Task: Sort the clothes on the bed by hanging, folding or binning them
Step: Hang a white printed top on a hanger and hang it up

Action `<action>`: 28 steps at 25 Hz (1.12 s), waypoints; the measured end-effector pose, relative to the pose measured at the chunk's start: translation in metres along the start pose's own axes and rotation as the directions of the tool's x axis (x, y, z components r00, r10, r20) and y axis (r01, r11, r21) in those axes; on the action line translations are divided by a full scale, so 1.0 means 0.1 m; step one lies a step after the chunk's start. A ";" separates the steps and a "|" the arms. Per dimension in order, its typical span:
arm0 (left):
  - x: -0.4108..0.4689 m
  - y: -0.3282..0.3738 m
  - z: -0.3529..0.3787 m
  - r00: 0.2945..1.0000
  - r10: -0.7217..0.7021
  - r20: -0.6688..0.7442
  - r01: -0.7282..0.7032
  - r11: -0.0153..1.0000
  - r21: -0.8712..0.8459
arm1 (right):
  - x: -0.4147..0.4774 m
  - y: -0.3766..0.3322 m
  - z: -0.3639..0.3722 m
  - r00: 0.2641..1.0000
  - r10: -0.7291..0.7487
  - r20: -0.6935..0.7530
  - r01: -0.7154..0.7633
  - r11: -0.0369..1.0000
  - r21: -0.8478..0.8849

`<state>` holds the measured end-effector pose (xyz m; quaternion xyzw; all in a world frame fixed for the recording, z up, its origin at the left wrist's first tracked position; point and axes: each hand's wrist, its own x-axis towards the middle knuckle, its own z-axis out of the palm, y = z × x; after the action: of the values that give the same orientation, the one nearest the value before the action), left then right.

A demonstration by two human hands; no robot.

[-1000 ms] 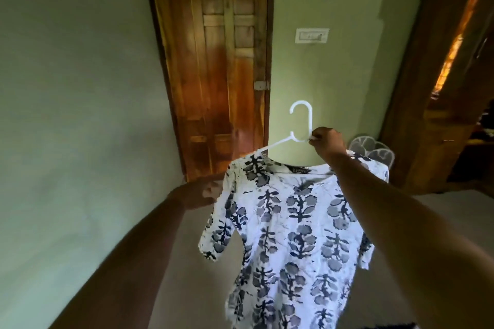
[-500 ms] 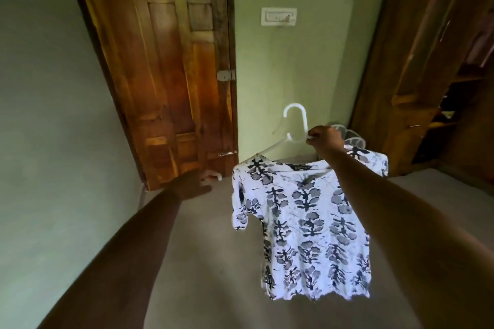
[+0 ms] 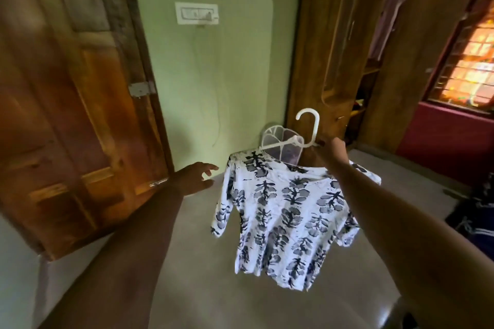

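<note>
Right hand point(image 3: 330, 148): fingers curled tight round the white plastic hanger point(image 3: 312, 125) just under its hook, with the arm stretched forward.
Left hand point(image 3: 196, 177): held out with the fingers spread and loose, gripping nothing.
Hands: well apart, with the printed top point(image 3: 283, 211) between them.
Top, place: it hangs from the hanger in the air above the floor point(image 3: 213, 288), below the right hand. Its nearer shoulder and sleeve are just beside the left hand and do not touch it. The right forearm crosses in front of its other shoulder and hides how that side sits on the hanger.
Top, look: white cloth with dark blue-grey flower motifs in rows down its length. It has a wide neckline and short sleeves, is creased, and hangs askew with an uneven hem.
Hanger: the hook points up. The arm that shows slopes down to the top's shoulder on the left hand's side.
Mesh hamper point(image 3: 270, 139): white-framed, on the floor in the room's corner behind the top, with something purplish inside.
Wooden door point(image 3: 80, 88): stands beyond the left forearm.
Wall: pale green, with a white switch plate point(image 3: 196, 13).
Wooden wardrobe point(image 3: 334, 48): stands beyond the right hand, and its open part shows shelves and a hanging garment.
Window point(image 3: 470, 61): at the right edge of the view, glowing orange.
</note>
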<state>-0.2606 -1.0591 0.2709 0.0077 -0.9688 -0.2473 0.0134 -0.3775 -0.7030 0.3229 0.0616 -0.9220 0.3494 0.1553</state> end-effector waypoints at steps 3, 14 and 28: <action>0.62 0.11 0.20 0.986 0.137 0.090 -0.144 0.987 0.066 | 0.22 0.29 -0.06 0.996 0.086 -0.035 -0.086 0.996 -0.004; 2.95 1.43 1.28 0.881 0.386 0.274 -0.413 0.909 0.048 | 1.54 1.63 -0.40 0.955 0.211 -0.211 -0.220 0.975 -0.023; 5.23 3.61 2.77 0.719 0.544 0.432 -0.635 0.767 0.090 | 2.93 3.60 -1.22 0.853 0.385 -0.352 -0.413 0.911 -0.003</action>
<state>-0.7942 -0.6204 0.2122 -0.3500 -0.9250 -0.1114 -0.0976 -0.7041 -0.3540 0.2802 -0.1991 -0.8859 0.3430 0.2404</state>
